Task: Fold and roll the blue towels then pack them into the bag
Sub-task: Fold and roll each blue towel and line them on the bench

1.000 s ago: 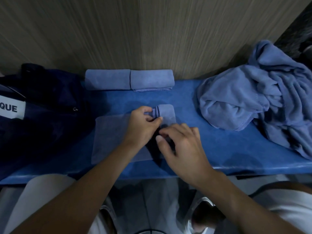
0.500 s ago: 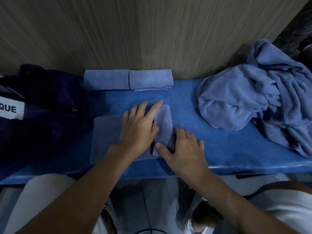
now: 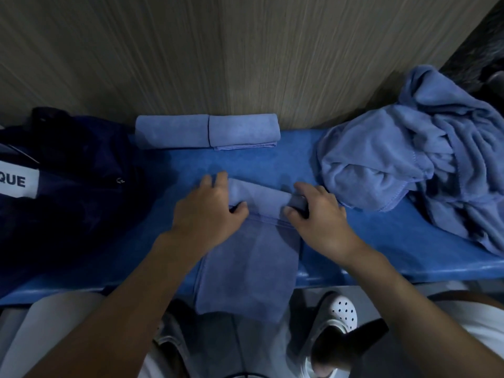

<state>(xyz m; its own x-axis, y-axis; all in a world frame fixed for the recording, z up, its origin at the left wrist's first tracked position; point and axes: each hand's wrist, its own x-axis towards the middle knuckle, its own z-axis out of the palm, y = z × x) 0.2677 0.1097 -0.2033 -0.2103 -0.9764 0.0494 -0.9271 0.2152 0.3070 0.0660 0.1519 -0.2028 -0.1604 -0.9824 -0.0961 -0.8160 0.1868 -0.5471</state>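
A folded blue towel [image 3: 251, 257] lies lengthwise toward me on the blue bench [image 3: 381, 241], its near end hanging over the front edge. Its far end is rolled into a short roll [image 3: 259, 196]. My left hand [image 3: 207, 214] grips the roll's left end, fingers over the top and thumb under it. My right hand [image 3: 319, 214] grips the right end the same way. Two finished rolled towels [image 3: 207, 130] lie side by side against the wall. A dark navy bag [image 3: 68, 186] with a white label sits at the left.
A heap of loose blue towels [image 3: 409, 159] fills the bench's right side, close to my right hand. A wood-grain wall [image 3: 245, 50] backs the bench. Below the front edge I see my white shoes [image 3: 338, 315] on the floor.
The towel has been turned from lying sideways to pointing toward me, with its tail now over the bench edge. Both hands moved apart to the two ends of the roll.
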